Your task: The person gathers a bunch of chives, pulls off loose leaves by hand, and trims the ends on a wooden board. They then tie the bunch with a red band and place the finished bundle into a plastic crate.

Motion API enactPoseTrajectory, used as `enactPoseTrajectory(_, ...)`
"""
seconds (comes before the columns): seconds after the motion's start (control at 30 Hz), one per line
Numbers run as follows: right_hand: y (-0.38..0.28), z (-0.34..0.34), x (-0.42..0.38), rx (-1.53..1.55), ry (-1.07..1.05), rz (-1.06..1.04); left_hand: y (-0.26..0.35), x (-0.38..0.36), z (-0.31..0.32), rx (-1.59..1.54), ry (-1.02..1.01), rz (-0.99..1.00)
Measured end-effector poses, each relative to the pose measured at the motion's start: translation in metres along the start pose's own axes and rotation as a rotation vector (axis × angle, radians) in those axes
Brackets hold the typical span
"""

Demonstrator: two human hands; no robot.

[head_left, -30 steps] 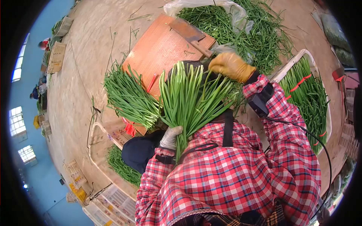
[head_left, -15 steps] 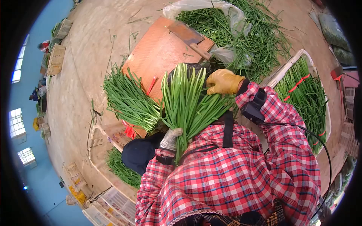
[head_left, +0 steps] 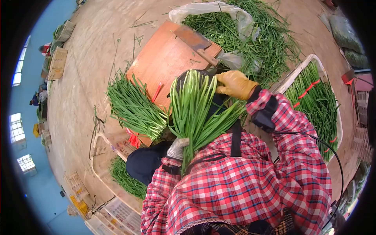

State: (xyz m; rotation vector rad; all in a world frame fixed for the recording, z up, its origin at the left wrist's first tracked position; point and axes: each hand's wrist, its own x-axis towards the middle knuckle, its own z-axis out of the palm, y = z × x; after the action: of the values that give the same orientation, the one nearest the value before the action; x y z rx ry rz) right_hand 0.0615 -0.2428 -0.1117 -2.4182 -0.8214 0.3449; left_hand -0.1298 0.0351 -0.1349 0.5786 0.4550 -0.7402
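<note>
Left crate (head_left: 113, 147), nearside of board (head_left: 158, 58): holds greens. Pile (head_left: 135, 105): overlaps board's left edge. Left hand (head_left: 179, 148), nearside of board: clasped around bunch (head_left: 192, 113), pale ends fanned toward board. Cleaver (head_left: 192, 37): lies along board's right side. Right hand (head_left: 237, 85), just right of board: fingers curled beside bunch; pinching, cannot tell. Right crate (head_left: 291, 81): well right of board.

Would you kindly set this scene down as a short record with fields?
Left hand: closed around the lower part of the green bunch
Right hand: yellow-gloved, beside the bunch's pale ends; grip unclear
Orange board: bears a wooden-handled cleaver
Left of bunch: another pile of green stalks
Right crate: holds stalks with red bands
</note>
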Motion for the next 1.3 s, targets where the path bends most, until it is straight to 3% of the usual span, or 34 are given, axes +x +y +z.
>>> enactPoseTrajectory(0.13, 0.073, 0.037, 0.012, -0.153, 0.235, -0.056, -0.005, -0.002, 0.003, 0.061, 0.097, 0.068)
enactPoseTrajectory(0.2, 0.117, 0.011, 0.007, -0.271, 0.088, 0.346, -0.004, -0.001, -0.008, 0.117, 0.059, 0.041)
enactPoseTrajectory(0.3, 0.121, -0.012, 0.001, 0.058, 0.456, 0.268, -0.003, 0.001, -0.008, 0.128, 0.048, 0.021)
enactPoseTrajectory(0.4, 0.067, -0.017, 0.029, 0.477, -0.062, 0.073, 0.000, 0.001, 0.000, 0.119, 0.023, 0.008)
enactPoseTrajectory(0.47, 0.022, -0.020, 0.037, 0.539, -0.263, 0.062, 0.001, 0.001, 0.002, 0.162, 0.045, 0.012)
enactPoseTrajectory(0.63, 0.032, 0.003, 0.048, 0.446, -0.079, -0.032, -0.001, 0.000, -0.008, 0.232, 0.099, 0.000)
enactPoseTrajectory(0.73, 0.031, -0.002, 0.043, 0.660, -0.140, 0.204, 0.001, 0.003, -0.013, 0.310, 0.072, 0.020)
enactPoseTrajectory(0.9, 0.010, -0.011, 0.037, 0.502, -0.203, 0.360, -0.004, 0.011, -0.022, 0.530, 0.071, 0.085)
enactPoseTrajectory(1.0, 0.010, 0.005, 0.037, 0.385, -0.071, 0.132, -0.003, 0.010, -0.021, 0.539, 0.062, 0.091)
enactPoseTrajectory(1.13, 0.025, 0.027, 0.042, 0.295, -0.016, -0.016, 0.000, 0.004, -0.008, 0.497, 0.076, 0.106)
enactPoseTrajectory(1.23, 0.018, 0.009, 0.031, 0.074, -0.018, -0.031, -0.002, 0.006, -0.013, 0.460, 0.069, 0.092)
enactPoseTrajectory(1.3, 0.021, 0.000, 0.029, -0.130, 0.035, 0.065, -0.003, 0.008, -0.019, 0.478, 0.058, 0.094)
